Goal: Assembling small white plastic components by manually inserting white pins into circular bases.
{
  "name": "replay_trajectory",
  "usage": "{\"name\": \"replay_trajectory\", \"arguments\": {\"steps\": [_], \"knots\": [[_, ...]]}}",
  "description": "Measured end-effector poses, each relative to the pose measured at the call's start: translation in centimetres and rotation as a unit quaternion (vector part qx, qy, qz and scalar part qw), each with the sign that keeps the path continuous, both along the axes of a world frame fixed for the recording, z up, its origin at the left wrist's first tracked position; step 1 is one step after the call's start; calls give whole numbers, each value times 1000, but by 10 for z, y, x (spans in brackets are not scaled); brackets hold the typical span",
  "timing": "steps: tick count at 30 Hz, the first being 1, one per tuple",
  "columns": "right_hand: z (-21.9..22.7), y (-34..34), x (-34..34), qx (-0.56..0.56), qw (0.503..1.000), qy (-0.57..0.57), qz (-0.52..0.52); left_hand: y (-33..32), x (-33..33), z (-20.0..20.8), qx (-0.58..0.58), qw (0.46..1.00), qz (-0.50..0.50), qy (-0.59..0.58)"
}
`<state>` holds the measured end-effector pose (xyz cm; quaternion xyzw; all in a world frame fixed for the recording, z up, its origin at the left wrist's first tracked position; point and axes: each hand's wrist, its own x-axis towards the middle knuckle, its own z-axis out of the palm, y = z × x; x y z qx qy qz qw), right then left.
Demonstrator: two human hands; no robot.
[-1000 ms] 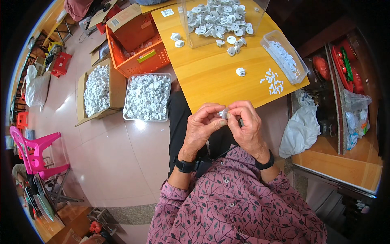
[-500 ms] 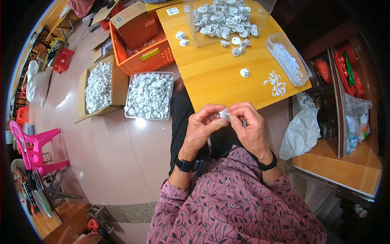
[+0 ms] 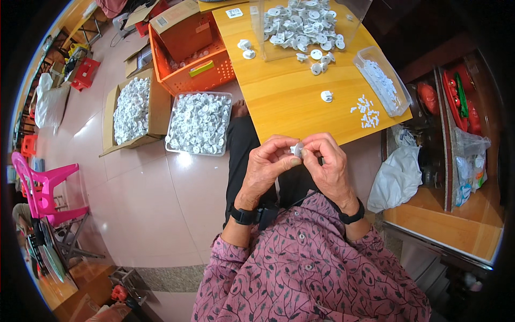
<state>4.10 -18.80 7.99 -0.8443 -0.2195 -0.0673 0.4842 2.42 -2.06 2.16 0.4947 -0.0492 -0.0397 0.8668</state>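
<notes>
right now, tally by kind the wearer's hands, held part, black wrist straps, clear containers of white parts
Left hand, right hand: 2
Held part: 1
Left strap, right strap: 2
Bin, table tub, floor tub: 3
Total: 8

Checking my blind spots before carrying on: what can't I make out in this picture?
All in the head view:
Held white part: partly covered by the left grip and right grip.
Clear box: far end cut off by the top edge.
Small white pieces: too small to tell their exact shape.
Orange crate: some of its inside hidden by a cardboard box.
</notes>
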Motion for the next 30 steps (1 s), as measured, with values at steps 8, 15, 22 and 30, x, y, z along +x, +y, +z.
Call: {"name": "replay_trajectory", "arguments": {"steps": [8, 15, 22, 30], "knots": [[4, 3, 0, 5, 1000, 23, 15, 7, -1, 4, 44, 999, -2, -14], [-5, 2, 0, 67, 995, 62, 32, 7, -4, 2, -10, 1000, -11, 13], [-7, 7, 2, 48, 998, 46, 14, 10, -4, 4, -4, 1000, -14, 13], [-6, 20, 0, 71, 995, 70, 26, 25, -8, 5, 6, 1000, -5, 9]]}}
